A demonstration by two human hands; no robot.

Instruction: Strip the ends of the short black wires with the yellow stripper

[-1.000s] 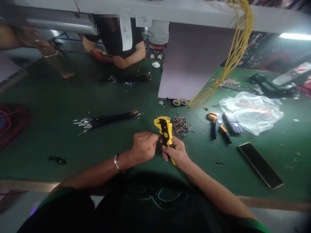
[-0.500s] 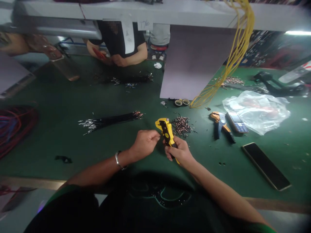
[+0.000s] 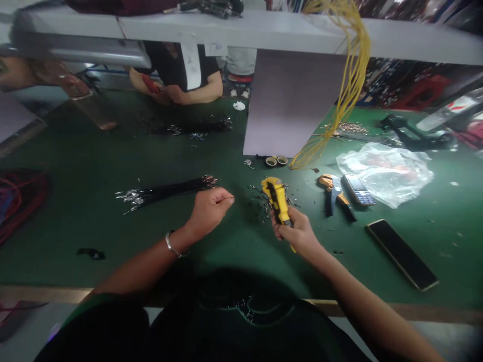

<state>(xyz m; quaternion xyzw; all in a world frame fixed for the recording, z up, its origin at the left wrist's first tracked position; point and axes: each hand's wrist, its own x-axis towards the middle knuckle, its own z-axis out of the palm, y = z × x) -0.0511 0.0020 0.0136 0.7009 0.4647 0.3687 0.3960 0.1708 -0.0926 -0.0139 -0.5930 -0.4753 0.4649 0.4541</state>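
Gripping the lower handles of a yellow-and-black wire-stripping tool (image 3: 277, 197), the right hand (image 3: 299, 234) has its fingers wrapped tight, so the handles are mostly hidden and only a yellow tip shows below the palm. The tool stands nearly upright above the green felt table (image 3: 94, 221), head pointing away from the person, over a blurred scatter of small dark wire scraps (image 3: 260, 201). The left hand (image 3: 209, 207) is well apart from the tool, curled into a fist with thumb and forefinger pinched together. Whether anything thin sits in that pinch cannot be told.

Just beyond the left hand lies a long bundle of black wires with shiny metal ends (image 3: 166, 190). To the right of the tool rest an orange-and-blue plier-like tool (image 3: 334, 193), a small keypad phone (image 3: 357, 189), a crumpled clear plastic bag (image 3: 385, 168) whose contents are unclear, and a dark flat smartphone (image 3: 402, 255). Yellow cords (image 3: 350, 85) hang from a shelf overhead, their upper ends cut off. Across the table a co-worker's hands (image 3: 169, 94) hold something red, with the rest of that person hidden behind the shelf.
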